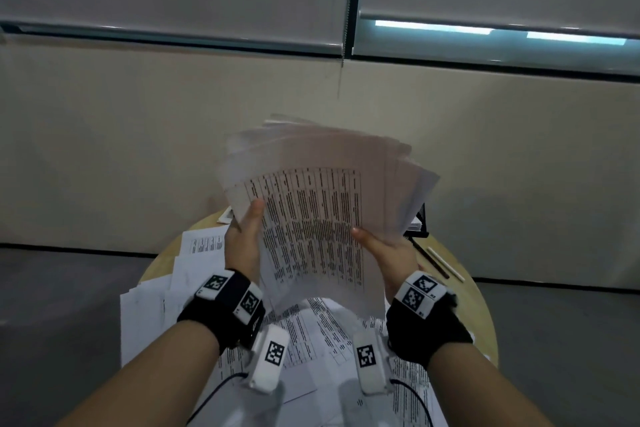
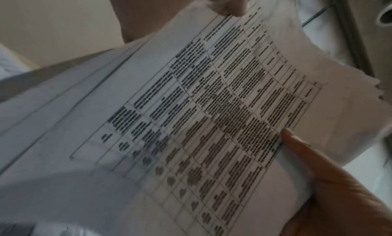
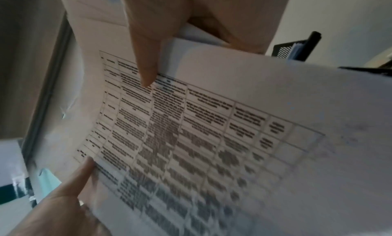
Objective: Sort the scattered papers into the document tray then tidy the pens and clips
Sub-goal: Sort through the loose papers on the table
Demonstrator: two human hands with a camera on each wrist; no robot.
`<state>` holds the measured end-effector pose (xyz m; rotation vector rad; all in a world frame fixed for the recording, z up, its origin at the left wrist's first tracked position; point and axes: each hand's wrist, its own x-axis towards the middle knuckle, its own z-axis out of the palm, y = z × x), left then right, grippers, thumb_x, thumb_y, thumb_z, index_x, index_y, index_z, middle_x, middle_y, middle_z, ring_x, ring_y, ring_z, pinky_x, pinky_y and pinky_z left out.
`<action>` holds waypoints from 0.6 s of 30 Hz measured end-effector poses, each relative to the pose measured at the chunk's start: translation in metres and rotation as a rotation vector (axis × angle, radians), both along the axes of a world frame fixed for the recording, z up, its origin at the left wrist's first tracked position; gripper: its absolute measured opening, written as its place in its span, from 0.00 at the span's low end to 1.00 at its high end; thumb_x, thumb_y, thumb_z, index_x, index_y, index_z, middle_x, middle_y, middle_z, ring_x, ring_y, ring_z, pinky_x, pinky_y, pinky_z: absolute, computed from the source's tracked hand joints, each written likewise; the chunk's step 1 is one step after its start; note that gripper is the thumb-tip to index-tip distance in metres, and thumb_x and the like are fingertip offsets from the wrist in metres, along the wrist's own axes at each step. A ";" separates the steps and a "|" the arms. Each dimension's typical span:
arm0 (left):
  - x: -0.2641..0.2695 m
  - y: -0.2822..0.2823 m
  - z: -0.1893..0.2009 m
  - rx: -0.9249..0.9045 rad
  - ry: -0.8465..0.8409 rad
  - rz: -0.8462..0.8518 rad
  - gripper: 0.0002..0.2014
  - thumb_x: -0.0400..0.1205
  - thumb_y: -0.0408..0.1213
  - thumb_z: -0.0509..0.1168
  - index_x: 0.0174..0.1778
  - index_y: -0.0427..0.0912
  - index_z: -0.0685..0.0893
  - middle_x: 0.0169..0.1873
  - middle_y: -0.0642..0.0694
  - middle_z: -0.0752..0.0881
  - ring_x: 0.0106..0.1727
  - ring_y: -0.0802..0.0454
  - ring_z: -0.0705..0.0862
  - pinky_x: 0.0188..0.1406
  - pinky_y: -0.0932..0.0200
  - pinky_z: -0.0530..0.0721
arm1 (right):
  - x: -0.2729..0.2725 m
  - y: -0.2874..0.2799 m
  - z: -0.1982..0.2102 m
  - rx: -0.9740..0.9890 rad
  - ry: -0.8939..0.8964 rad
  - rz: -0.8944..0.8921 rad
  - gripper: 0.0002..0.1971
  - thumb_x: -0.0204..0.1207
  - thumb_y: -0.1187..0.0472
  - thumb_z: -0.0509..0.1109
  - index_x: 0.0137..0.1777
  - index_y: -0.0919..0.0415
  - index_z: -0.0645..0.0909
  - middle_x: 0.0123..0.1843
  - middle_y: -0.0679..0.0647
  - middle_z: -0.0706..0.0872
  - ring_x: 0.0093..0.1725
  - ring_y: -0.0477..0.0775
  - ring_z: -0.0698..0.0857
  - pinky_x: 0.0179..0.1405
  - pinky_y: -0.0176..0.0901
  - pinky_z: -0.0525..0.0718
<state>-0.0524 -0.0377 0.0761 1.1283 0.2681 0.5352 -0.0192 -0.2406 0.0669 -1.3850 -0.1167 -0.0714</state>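
Both hands hold one big stack of papers (image 1: 325,219) up above the desk (image 1: 460,274). The left hand (image 1: 244,243) pinches its left side, the right hand (image 1: 388,250) its right. The black tray (image 1: 420,224) sits at the desk's far right edge, nearer the right hand.

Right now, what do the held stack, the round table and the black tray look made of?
Stack: thin white printed paper; it curves and fans. Round table: pale wood-look top, possibly laminate. Black tray: likely metal mesh; fine perforations show.
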 end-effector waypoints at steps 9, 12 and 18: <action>-0.001 -0.005 0.001 0.254 -0.050 -0.122 0.23 0.75 0.47 0.70 0.66 0.45 0.79 0.56 0.52 0.87 0.58 0.56 0.85 0.62 0.53 0.80 | 0.003 -0.006 0.019 -0.114 -0.053 0.045 0.14 0.64 0.63 0.81 0.48 0.53 0.85 0.48 0.53 0.91 0.51 0.53 0.89 0.61 0.56 0.84; 0.000 -0.005 0.001 0.282 -0.050 -0.099 0.19 0.79 0.44 0.68 0.65 0.44 0.79 0.56 0.52 0.87 0.58 0.56 0.85 0.57 0.58 0.81 | 0.004 -0.007 0.020 -0.115 -0.038 0.029 0.16 0.62 0.60 0.83 0.50 0.56 0.87 0.47 0.54 0.92 0.52 0.56 0.89 0.60 0.60 0.85; -0.011 -0.005 -0.020 0.184 0.044 -0.141 0.12 0.79 0.44 0.68 0.57 0.49 0.80 0.49 0.56 0.86 0.51 0.59 0.84 0.42 0.66 0.80 | -0.003 -0.011 0.002 -0.183 0.029 0.102 0.14 0.65 0.59 0.80 0.50 0.51 0.84 0.52 0.51 0.90 0.53 0.48 0.87 0.65 0.53 0.80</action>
